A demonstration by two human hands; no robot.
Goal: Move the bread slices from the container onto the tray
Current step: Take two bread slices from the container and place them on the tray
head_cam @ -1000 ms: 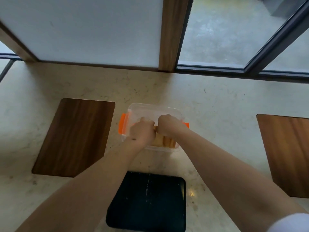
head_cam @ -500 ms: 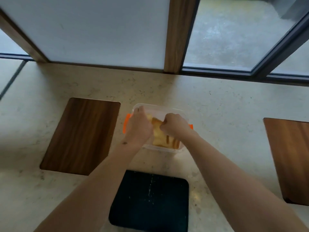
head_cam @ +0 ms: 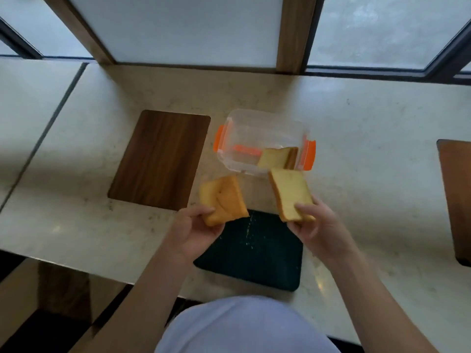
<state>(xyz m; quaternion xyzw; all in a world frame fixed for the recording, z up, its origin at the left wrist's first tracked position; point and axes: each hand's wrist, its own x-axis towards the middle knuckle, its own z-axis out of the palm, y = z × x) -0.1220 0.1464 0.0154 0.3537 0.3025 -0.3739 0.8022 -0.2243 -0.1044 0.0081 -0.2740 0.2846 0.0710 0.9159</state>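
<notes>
A clear plastic container (head_cam: 254, 128) with orange side clips stands on the marble counter; bread slices (head_cam: 276, 157) lean in its right corner. In front of it lies a dark tray (head_cam: 257, 256). My left hand (head_cam: 190, 231) grips a folded, bent bread slice (head_cam: 224, 198) over the tray's far left corner. My right hand (head_cam: 317, 225) pinches another flat slice (head_cam: 290, 192) by its near end, above the tray's far right corner. Both slices are clear of the container.
A wooden inlay panel (head_cam: 160, 159) sits left of the container and another (head_cam: 456, 194) at the far right. Window frames and a wooden post (head_cam: 293, 34) line the counter's back edge. The counter's front edge runs just below the tray.
Both hands have come out of the container toward me, each lifting a bread slice with it. The view has tilted down and closer.
</notes>
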